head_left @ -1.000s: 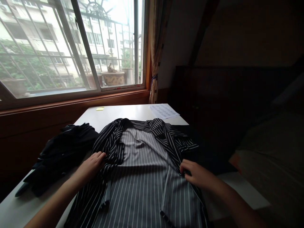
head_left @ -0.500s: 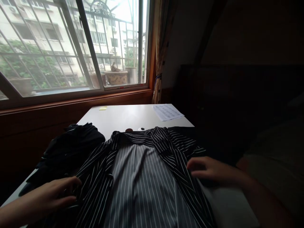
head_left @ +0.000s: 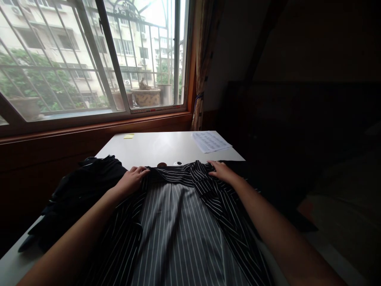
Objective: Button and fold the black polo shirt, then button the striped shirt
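Note:
A black shirt with white stripes (head_left: 178, 222) lies spread open on the white table (head_left: 166, 147), its grey striped inside facing up. My left hand (head_left: 131, 180) is at the shirt's left shoulder by the collar, fingers curled onto the fabric edge. My right hand (head_left: 222, 171) rests on the right shoulder of the shirt, fingers stretched out flat towards the collar. Both forearms reach across the shirt's front panels.
A crumpled black garment (head_left: 80, 190) lies on the table's left side. Two small round objects (head_left: 169, 163) sit just beyond the collar. A printed sheet (head_left: 211, 141) and a yellow note (head_left: 129, 136) lie at the far edge. Behind are a window and a curtain; dark furniture stands to the right.
Both hands have moved from the shirt's sides up to its shoulders by the collar. The shirt sits lower on the table, uncovering the two small round objects.

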Action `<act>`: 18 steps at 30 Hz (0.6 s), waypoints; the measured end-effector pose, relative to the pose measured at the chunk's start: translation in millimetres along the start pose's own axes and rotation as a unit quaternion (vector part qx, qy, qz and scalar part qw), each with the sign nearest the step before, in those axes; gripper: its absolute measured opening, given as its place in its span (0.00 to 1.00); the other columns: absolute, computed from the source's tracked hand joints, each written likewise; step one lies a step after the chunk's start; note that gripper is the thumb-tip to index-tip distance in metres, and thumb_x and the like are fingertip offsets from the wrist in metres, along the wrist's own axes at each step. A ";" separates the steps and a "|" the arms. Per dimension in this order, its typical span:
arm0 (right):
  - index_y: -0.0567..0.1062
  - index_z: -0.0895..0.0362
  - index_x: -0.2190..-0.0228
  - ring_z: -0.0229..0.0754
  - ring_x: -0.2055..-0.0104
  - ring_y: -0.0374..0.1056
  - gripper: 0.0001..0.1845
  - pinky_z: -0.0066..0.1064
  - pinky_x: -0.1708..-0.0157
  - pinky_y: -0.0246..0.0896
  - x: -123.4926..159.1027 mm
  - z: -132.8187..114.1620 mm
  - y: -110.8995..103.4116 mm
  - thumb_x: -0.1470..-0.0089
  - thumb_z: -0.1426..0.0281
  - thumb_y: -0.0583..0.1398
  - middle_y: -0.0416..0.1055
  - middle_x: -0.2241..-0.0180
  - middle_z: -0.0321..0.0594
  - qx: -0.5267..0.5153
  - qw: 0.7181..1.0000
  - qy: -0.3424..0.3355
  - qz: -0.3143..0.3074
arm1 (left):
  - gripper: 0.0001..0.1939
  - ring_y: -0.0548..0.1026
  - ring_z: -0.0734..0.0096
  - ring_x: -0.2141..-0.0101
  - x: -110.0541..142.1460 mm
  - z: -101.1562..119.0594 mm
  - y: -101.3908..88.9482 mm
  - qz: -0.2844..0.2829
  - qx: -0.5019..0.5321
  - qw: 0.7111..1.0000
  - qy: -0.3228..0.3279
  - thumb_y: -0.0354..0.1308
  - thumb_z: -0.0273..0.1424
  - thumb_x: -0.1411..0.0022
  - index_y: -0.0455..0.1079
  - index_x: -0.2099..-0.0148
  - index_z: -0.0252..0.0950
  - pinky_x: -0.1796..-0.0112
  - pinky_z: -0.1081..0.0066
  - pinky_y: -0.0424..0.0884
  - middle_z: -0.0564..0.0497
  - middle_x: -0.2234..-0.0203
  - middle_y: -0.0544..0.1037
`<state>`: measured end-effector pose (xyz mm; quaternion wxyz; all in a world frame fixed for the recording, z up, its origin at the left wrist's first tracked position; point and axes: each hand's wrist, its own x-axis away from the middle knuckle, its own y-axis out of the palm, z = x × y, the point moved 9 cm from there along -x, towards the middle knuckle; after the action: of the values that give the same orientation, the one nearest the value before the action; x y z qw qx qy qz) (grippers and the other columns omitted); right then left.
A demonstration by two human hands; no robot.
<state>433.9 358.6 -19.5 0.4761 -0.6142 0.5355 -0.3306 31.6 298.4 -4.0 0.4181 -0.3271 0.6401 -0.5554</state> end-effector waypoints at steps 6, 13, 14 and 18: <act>0.79 0.55 0.59 0.43 0.55 0.72 0.12 0.30 0.53 0.63 -13.9 25.7 -30.4 0.42 0.70 0.56 0.78 0.57 0.42 0.000 0.999 0.020 0.044 | 0.23 0.74 0.62 0.56 -30.9 -20.3 7.4 -0.025 0.035 0.999 0.012 0.48 0.20 0.39 0.72 0.47 0.43 0.57 0.68 0.71 0.46 0.56 0.77; 0.79 0.55 0.61 0.46 0.55 0.70 0.12 0.32 0.57 0.61 -8.0 67.1 -81.5 0.41 0.67 0.56 0.75 0.56 0.44 0.058 0.989 0.069 0.120 | 0.15 0.77 0.64 0.62 -56.5 -68.8 -11.8 0.003 0.041 0.995 -0.095 0.51 0.27 0.38 0.77 0.55 0.43 0.61 0.70 0.70 0.48 0.63 0.79; 0.79 0.54 0.61 0.46 0.55 0.70 0.12 0.33 0.57 0.61 -7.3 67.6 -80.7 0.41 0.66 0.56 0.75 0.55 0.44 0.064 0.988 0.071 0.119 | 0.14 0.77 0.64 0.62 -59.2 -71.3 -12.3 0.004 0.043 0.993 -0.108 0.52 0.28 0.38 0.77 0.55 0.43 0.61 0.70 0.70 0.48 0.62 0.80; 0.78 0.55 0.56 0.52 0.51 0.65 0.14 0.40 0.50 0.60 -3.0 42.5 -76.1 0.40 0.68 0.55 0.71 0.53 0.49 0.104 0.983 0.048 0.146 | 0.15 0.77 0.62 0.59 -68.6 -66.5 -8.3 0.003 0.039 0.991 -0.125 0.53 0.29 0.40 0.77 0.54 0.42 0.57 0.69 0.70 0.47 0.60 0.79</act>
<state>498.3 369.3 38.4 0.5547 -0.4599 0.6041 -0.3403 1.3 386.7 18.1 0.5088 -0.3761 0.5616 -0.5333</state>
